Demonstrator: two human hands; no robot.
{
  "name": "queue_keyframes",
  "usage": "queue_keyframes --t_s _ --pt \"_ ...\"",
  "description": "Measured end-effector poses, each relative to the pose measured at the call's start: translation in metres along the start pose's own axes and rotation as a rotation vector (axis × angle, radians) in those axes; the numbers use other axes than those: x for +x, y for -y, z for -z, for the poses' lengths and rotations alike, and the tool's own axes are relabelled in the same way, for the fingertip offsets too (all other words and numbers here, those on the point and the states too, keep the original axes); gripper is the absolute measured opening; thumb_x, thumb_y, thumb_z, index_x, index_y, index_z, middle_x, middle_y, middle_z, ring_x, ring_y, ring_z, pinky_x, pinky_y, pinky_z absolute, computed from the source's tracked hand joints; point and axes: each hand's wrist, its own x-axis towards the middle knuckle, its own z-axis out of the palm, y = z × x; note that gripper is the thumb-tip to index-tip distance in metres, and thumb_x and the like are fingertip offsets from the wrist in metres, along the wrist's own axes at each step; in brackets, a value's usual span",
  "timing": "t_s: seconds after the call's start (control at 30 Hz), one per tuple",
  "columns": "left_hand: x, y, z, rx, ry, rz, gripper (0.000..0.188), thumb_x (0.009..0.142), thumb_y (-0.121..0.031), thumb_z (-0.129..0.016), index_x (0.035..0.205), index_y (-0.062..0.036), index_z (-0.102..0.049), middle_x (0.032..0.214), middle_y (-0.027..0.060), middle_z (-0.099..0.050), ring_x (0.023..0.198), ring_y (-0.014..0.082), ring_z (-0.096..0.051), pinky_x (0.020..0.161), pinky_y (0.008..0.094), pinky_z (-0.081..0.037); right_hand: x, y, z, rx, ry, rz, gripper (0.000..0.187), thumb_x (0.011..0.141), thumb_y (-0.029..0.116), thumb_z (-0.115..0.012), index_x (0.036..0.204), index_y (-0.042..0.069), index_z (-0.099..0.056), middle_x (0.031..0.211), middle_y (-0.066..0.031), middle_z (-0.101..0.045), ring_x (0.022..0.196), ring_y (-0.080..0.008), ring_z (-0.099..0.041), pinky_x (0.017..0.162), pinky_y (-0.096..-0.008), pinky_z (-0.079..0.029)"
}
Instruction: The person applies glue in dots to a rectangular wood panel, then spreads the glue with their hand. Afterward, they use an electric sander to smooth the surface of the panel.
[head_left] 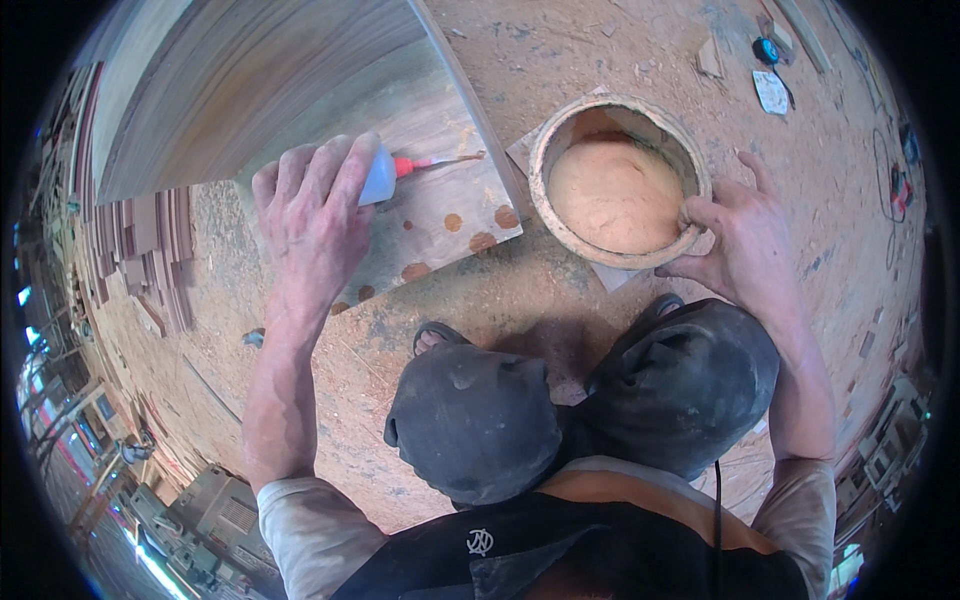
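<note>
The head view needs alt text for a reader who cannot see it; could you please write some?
A person's left hand holds a red-capped bottle over a wooden board with brown spots, while the right hand grips a tub of pale orange powder. Dark-trousered knees show below.

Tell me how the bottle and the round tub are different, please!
The bottle is small and pale blue with a red tip; the tub is bigger and tan. The bottle lies tipped sideways in the left hand; the tub's open top faces up, its rim in the right hand. The bottle narrows to a nozzle; the tub is wide open. Each is held by one hand.
</note>
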Motion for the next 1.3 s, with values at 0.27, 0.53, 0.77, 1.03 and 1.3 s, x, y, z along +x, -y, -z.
queue_keyframes --t_s 0.27,0.53,0.77,1.03,1.3 --pt "0.001 0.002 -0.006 -0.056 -0.01 0.068 0.073 0.069 -0.004 -0.086 0.138 -0.0202 -0.069 0.13 0.0015 -0.073 0.117 0.0261 -0.066 0.101 0.0445 -0.047 0.0 0.001 0.0 -0.003 -0.009 0.007 0.046 0.053 0.04 -0.101 0.087 0.015 -0.08 0.071 -0.0075 -0.058 0.077 -0.028 -0.068 0.124 -0.057 -0.04" --pt "0.013 0.015 -0.012 -0.022 -0.03 0.23 0.068 0.075 -0.008 -0.087 0.139 -0.0217 -0.068 0.127 0.0024 -0.072 0.115 0.0262 -0.065 0.1 0.0448 -0.045 0.0 0.001 0.0 0.003 0.019 -0.017 0.046 0.053 0.038 -0.101 0.087 0.015 -0.08 0.07 -0.0064 -0.059 0.076 -0.0263 -0.068 0.125 -0.0585 -0.039" --pt "0.027 0.01 -0.013 0.067 -0.021 0.188 0.066 0.076 -0.007 -0.086 0.137 -0.0215 -0.068 0.126 -0.0002 -0.072 0.114 0.0249 -0.065 0.101 0.045 -0.046 0.0 -0.001 -0.003 0.008 0.003 -0.011 0.048 0.053 0.04 -0.101 0.087 0.014 -0.079 0.071 -0.0071 -0.058 0.075 -0.0277 -0.067 0.124 -0.0588 -0.04" --pt "0.028 0.009 -0.014 0.121 -0.031 0.18 0.063 0.075 -0.007 -0.086 0.134 -0.0215 -0.07 0.124 -0.0009 -0.072 0.111 0.0241 -0.065 0.098 0.0439 -0.047 -0.001 -0.003 -0.004 0.005 0.01 -0.008 0.049 0.054 0.042 -0.101 0.088 0.014 -0.079 0.071 -0.0079 -0.058 0.076 -0.0289 -0.067 0.123 -0.0589 -0.04" --pt "0.008 0.028 -0.011 -0.14 -0.069 0.415 0.06 0.08 -0.008 -0.084 0.137 -0.0159 -0.068 0.128 0.007 -0.071 0.113 0.0262 -0.067 0.1 0.044 -0.051 -0.003 -0.008 -0.003 0.011 0.057 0.003 0.051 0.054 0.041 -0.1 0.094 0.014 -0.082 0.072 -0.0086 -0.059 0.081 -0.0295 -0.068 0.123 -0.0608 -0.038"
